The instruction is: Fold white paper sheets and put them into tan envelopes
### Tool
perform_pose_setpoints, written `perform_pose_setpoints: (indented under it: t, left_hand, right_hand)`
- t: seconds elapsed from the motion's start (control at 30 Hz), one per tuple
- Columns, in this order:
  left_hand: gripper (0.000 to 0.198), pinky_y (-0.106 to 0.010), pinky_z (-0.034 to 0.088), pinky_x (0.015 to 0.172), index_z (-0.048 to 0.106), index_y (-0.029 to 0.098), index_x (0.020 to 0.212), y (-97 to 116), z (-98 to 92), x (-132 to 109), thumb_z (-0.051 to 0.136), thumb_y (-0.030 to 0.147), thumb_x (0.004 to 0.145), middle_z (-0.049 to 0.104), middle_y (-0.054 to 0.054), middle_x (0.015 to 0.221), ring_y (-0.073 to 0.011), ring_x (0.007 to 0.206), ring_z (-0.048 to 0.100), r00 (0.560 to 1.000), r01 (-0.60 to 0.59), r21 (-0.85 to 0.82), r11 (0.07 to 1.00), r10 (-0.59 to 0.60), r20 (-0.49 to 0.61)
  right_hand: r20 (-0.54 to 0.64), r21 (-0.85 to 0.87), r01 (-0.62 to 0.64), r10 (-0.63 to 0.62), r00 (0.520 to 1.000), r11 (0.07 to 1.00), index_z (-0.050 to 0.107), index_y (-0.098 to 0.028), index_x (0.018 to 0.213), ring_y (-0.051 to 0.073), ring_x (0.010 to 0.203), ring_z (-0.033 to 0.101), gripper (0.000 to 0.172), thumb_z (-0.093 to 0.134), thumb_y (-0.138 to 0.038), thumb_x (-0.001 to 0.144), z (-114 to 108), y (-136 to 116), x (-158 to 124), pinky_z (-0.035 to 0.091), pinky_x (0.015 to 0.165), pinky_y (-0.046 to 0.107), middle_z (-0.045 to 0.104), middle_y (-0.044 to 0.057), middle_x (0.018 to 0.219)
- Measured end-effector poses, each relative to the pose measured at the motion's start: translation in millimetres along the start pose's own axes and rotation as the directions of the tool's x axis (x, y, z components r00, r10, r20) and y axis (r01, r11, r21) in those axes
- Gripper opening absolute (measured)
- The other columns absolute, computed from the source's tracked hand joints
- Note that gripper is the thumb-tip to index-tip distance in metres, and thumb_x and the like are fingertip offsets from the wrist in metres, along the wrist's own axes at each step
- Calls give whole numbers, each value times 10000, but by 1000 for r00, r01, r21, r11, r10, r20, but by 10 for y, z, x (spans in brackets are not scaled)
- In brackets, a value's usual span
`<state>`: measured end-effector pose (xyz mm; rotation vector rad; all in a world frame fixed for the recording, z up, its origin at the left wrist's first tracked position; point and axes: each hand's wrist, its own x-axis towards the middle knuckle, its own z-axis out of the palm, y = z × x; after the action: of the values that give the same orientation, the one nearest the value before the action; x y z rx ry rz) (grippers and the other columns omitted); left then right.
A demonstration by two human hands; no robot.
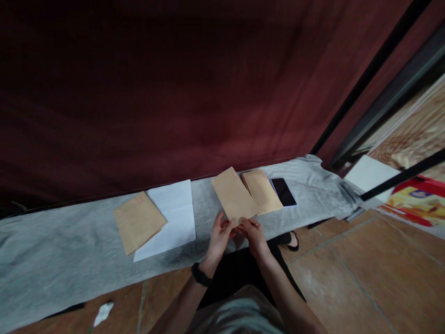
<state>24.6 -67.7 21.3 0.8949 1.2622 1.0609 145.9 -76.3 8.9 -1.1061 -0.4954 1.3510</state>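
A brown paper envelope [234, 192] is held by its near end between my two hands, tilted above the grey cloth. My left hand [220, 234] pinches its near left corner, with a black band on the wrist. Close beside it, my right hand [253, 232] grips the near right part. The fingertips of both hands almost meet at the near edge. Just right of the held envelope lies a stack of brown envelopes [266, 192], partly covered by it. Farther left, more brown envelopes [139, 222] rest on white paper sheets [177, 218].
A dark-screened phone [283, 192] lies right of the stack. The grey cloth [69, 246] covers a long narrow bench against a dark red curtain [174, 93]. Black poles, a white box [370, 174] and a red printed package [417, 199] stand at right. Crumpled white paper [103, 313] is on the tiled floor.
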Motion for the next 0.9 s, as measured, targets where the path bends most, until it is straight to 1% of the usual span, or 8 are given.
perform_pose_setpoints:
  t: [0.17,0.37,0.43,0.5,0.57,0.67,0.8,0.9]
  left_hand:
    - [868,-206,499,519,392,151,1469,-133,-31,71,783,415,740,690,13,725,-128,578,634,998,41,67,997,-44,44]
    - [821,-189,476,484,385,120,1486,-150,-193,198,738,289,764,669,36,642,-114,514,599,998,63,189,980,-66,8]
    - [828,-189,475,480,355,109,1500,-154,-234,220,715,256,769,655,44,625,-114,500,591,995,96,213,972,-98,-2]
    - [804,-186,455,457,357,118,1498,-160,-251,240,693,239,777,641,52,611,-112,475,572,994,107,245,964,-112,8]
    - [767,-179,426,434,385,141,1480,-168,-253,269,683,235,780,625,61,599,-106,452,547,993,105,267,958,-115,23]
    - [730,-172,411,433,413,163,1449,-177,-258,326,681,247,776,606,71,598,-92,432,522,991,119,273,955,-133,34]
    - [711,-189,434,468,389,167,1456,-167,-304,362,657,289,808,615,64,626,-97,440,533,984,131,327,936,-163,73]
    - [618,-244,498,573,420,171,1456,-140,-336,305,596,272,872,665,16,692,-148,562,625,997,36,564,825,-69,38]
  right_hand:
    - [22,169,-187,185,982,968,605,-177,623,117,547,607,392,873,-459,570,58,203,-74,510,575,235,658,-12,598]
    - [138,26,-319,313,940,947,714,-145,828,183,722,712,392,800,-497,681,-129,178,-148,572,706,302,759,89,851]
    - [148,-142,-280,300,942,950,729,-149,918,205,735,715,444,737,-556,742,-243,157,-187,579,697,332,764,98,904]
    - [122,-363,-80,133,984,928,735,-171,984,234,795,717,445,630,-578,839,-348,140,-220,584,742,374,764,97,933]
    - [184,-600,222,-138,973,768,729,-200,1088,259,970,702,409,505,-511,946,-425,127,-239,559,887,424,754,104,1050]
    - [459,-777,551,-326,826,302,607,-237,1357,263,1280,565,407,414,-359,1020,-481,125,-238,414,1115,484,637,95,1364]
    - [660,-748,643,-269,701,-161,400,-235,1526,253,1431,417,502,445,-305,1032,-511,185,-218,274,1215,511,446,82,1556]
    - [673,-739,614,-259,693,-277,346,-229,1552,242,1445,398,536,455,-311,1033,-526,236,-212,254,1227,487,409,74,1577]
